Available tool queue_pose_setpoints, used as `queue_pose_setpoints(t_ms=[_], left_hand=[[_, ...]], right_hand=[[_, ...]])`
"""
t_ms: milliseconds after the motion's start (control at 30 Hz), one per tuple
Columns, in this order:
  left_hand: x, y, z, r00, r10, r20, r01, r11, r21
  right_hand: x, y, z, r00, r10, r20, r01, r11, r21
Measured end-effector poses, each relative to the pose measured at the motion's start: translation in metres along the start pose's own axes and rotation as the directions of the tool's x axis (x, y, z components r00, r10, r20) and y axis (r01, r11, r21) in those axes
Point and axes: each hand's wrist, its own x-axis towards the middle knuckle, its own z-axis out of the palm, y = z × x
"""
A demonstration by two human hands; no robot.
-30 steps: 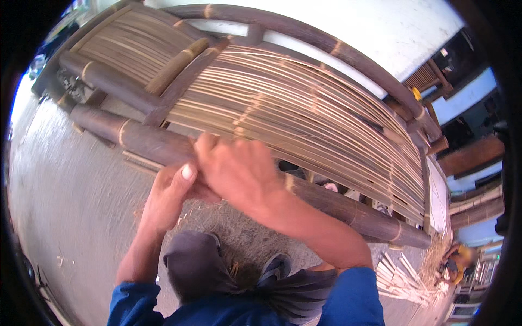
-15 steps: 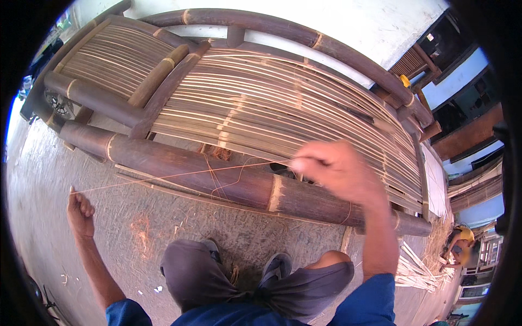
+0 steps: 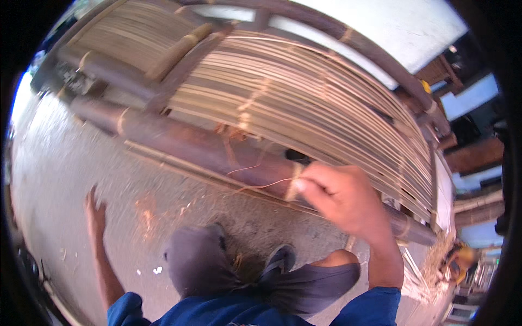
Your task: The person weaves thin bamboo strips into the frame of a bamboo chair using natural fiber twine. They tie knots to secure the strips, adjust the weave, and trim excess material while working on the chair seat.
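A wide fisheye view looks down from my head, close over my near knees (image 3: 198,258) and across a bamboo bench (image 3: 304,111) to the far white wall (image 3: 397,32).

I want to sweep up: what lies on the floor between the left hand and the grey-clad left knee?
In the head view, orange shreds lie scattered on the floor between the left hand and the left knee.

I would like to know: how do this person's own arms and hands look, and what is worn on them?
The left hand and right hand show no gloves. Short, plain blue sleeves cover the upper arms and leave the forearms bare. I see no watch or bracelet, though motion blur hides finer details.
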Motion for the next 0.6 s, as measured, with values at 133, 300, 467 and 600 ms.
queue_pose_setpoints(t_ms=[133, 300, 467, 600], left_hand=[[-0.033, 0.218, 0.0, 0.926, 0.37, 0.073, -0.203, 0.653, -0.73], [-0.046, 0.32, -0.049, 0.803, 0.407, 0.434, 0.107, 0.619, -0.778], [-0.036, 0.263, -0.07, 0.881, 0.279, 0.383, -0.027, 0.836, -0.548], [-0.028, 0.188, -0.084, 0.974, 0.009, 0.225, 0.065, 0.945, -0.321]], right_hand=[[0.063, -0.049, 0.078, 0.954, -0.287, 0.081, 0.287, 0.958, 0.015], [0.104, -0.084, 0.115, 0.948, -0.316, 0.041, 0.308, 0.941, 0.143], [0.092, -0.061, 0.083, 0.951, -0.192, 0.242, 0.094, 0.926, 0.366], [0.079, -0.046, 0.089, 0.936, -0.081, 0.343, -0.042, 0.941, 0.336]])
